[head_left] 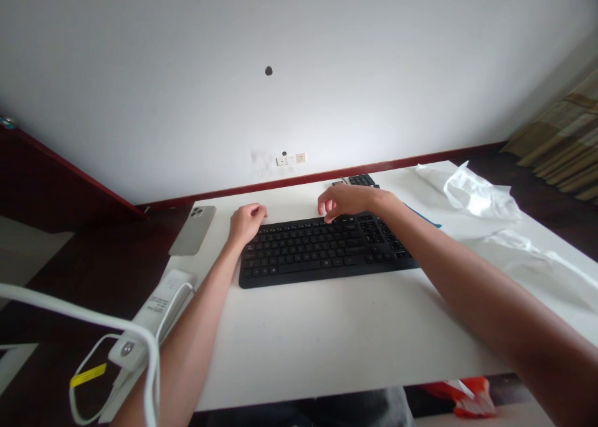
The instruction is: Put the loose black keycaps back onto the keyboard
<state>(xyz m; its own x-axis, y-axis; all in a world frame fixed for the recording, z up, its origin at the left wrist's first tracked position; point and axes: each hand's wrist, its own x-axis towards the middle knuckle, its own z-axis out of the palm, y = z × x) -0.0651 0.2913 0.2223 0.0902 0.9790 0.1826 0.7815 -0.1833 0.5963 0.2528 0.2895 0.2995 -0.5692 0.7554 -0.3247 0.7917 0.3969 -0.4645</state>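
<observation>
A black full-size keyboard [299, 265] lies flat on the white table, with its number pad to the right. My left hand [247, 222] rests at the keyboard's upper left corner, fingers curled in, and I see nothing in them. Over the keyboard's back edge, right of its middle, hovers my right hand [343, 201]. Its fingers bend downward with a gap between thumb and forefinger, and nothing shows in that gap. My right wrist and forearm cover part of the keyboard's right side. Whether the right fingertips touch the keys I cannot tell.
A phone [192, 230] lies at the table's left edge, near a white power strip [156, 308]. A white cable [84, 313] loops in the left foreground. Behind my right hand sits a small black keypad [362, 180]. Crumpled white plastic [481, 193] covers the right side.
</observation>
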